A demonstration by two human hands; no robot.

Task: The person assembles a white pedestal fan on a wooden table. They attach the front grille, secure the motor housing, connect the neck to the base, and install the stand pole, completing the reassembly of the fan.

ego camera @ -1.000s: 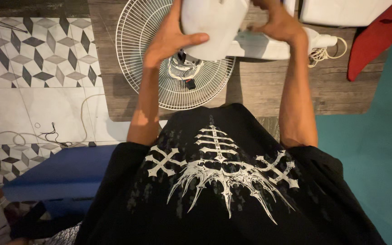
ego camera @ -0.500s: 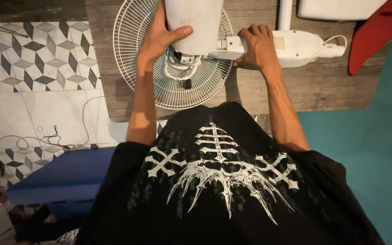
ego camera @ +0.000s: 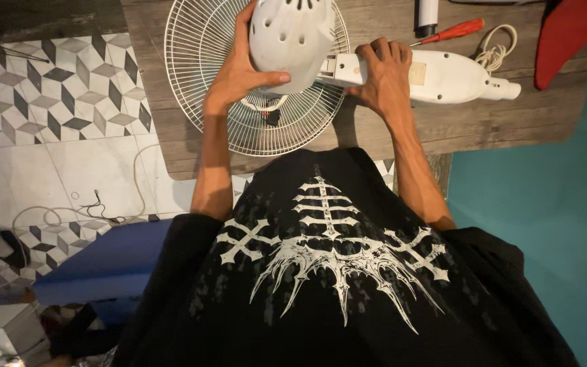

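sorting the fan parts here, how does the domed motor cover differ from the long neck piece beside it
The motor cover is rounded and pierced with vent holes; the neck piece is long, flat-sided and tapers to a narrow end. The left hand grips the cover above the wire grille, while the right hand presses on the neck piece, which lies on the wooden table. Both are white plastic.

You're in a home, doing repair work at a low wood-plank surface: patterned floor tiles, loose cords on the floor, a red-handled screwdriver beside a dismantled white fan grille.
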